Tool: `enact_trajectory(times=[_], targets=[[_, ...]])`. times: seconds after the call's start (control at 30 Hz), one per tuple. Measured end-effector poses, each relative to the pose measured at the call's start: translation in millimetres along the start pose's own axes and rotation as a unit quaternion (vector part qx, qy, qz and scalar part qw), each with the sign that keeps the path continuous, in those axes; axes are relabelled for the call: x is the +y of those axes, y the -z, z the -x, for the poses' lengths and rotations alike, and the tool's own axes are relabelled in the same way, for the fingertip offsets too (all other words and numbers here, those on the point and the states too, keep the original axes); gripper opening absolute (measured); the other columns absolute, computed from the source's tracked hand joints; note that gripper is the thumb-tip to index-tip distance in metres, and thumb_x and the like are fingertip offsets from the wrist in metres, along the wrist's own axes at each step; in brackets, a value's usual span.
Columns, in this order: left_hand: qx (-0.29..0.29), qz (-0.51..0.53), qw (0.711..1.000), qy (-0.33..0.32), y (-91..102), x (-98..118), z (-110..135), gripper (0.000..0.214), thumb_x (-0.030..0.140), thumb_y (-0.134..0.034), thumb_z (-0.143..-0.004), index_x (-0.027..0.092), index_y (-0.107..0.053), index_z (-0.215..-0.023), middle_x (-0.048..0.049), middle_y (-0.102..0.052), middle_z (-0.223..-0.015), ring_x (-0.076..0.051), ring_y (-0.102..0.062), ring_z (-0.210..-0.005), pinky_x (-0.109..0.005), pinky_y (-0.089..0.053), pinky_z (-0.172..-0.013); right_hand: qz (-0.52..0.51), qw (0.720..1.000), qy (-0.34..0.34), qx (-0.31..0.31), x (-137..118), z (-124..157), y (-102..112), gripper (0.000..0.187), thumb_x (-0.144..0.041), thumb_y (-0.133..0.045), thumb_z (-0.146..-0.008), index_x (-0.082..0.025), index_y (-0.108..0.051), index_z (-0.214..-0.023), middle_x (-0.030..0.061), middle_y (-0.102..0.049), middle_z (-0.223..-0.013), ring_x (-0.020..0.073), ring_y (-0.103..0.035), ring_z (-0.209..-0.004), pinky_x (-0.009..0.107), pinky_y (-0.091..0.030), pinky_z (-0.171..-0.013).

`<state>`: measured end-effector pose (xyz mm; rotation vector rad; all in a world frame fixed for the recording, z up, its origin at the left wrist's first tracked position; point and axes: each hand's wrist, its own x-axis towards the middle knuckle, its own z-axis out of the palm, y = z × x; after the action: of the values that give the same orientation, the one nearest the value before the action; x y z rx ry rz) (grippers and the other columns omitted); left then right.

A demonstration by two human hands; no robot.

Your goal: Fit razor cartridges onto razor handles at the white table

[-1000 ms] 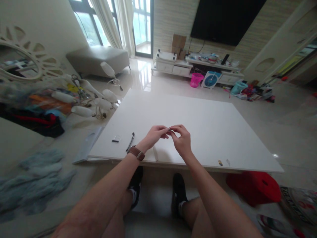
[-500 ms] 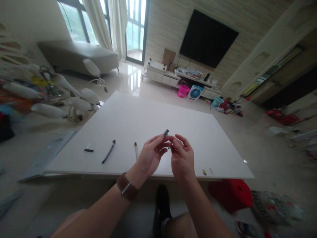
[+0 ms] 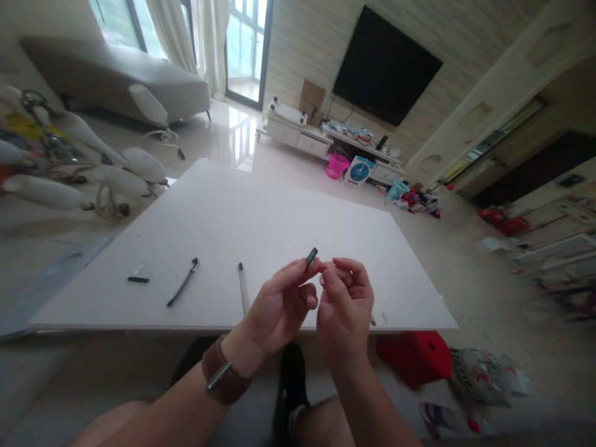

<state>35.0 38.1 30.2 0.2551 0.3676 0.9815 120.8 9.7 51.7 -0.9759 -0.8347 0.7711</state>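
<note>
My left hand point(image 3: 279, 304), with a brown strap on its wrist, is closed above the white table point(image 3: 298, 214). Between its thumb and fingers stands a small flat black-edged piece with a green face point(image 3: 311, 257), tilted upward. Close on the right is my right hand point(image 3: 344, 298), its thumb and forefinger pinched together at the left fingertips. Whatever that pinch may hold is too small to make out. To the left of the hands lie a pale stick with a dark tip point(image 3: 243, 288) and a dark slender rod with a bent head point(image 3: 183, 282).
A black strip point(image 3: 138, 280) lies by a clear plastic piece on the table's left. Near the front edge are a small clear piece point(image 3: 384, 318) and a partly hidden yellowish item point(image 3: 373, 321). A red stool point(image 3: 414, 357) stands below the right edge; a white lamp point(image 3: 116, 177) is left.
The view has shifted, so the table and its items appear further left. The green-faced piece now stands more edge-on in my left hand. My right hand covers more of the yellowish item.
</note>
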Motion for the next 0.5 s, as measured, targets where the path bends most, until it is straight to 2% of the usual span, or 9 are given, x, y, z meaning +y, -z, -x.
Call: enact_trajectory(times=[0.17, 0.33, 0.5], targets=[[-0.022, -0.002, 1.000, -0.002, -1.1, 2.2, 2.4, 0.009, 0.028, -0.072, -0.080, 0.022, -0.077, -0.082, -0.0030, -0.075, -0.089, -0.009, -0.055, -0.051, -0.021, -0.049, -0.046, 0.002, 1.000, -0.007, 0.021, -5.8, 3.4, -3.2, 0.019, -0.027, -0.078, -0.074, -0.025, -0.064, -0.087, -0.0006, -0.069, -0.075, 0.0161, -0.063, -0.065, 0.027, -0.053, -0.056], [-0.056, 0.010, 0.998, -0.004, -0.5, 1.9, 3.2, 0.009, 0.028, -0.072, -0.082, 0.020, -0.076, -0.082, -0.0017, -0.074, -0.084, -0.007, -0.054, -0.048, -0.018, -0.048, -0.047, -0.030, 1.000, -0.006, -0.001, -9.5, 5.5, -4.9, 0.013, -0.023, -0.076, -0.075, -0.026, -0.067, -0.084, -0.0013, -0.066, -0.072, 0.0144, -0.061, -0.063, 0.022, -0.047, -0.047], [-0.086, 0.059, 0.995, 0.009, 0.2, 0.8, 4.0, 0.011, 0.024, -0.075, -0.081, 0.015, -0.076, -0.086, -0.0007, -0.075, -0.082, -0.004, -0.053, -0.046, -0.016, -0.049, -0.050, -0.058, 0.998, -0.010, -0.010, -13.5, 6.7, -5.6, 0.010, -0.021, -0.077, -0.075, -0.023, -0.070, -0.082, -0.0024, -0.065, -0.070, 0.0118, -0.059, -0.062, 0.019, -0.047, -0.050]])
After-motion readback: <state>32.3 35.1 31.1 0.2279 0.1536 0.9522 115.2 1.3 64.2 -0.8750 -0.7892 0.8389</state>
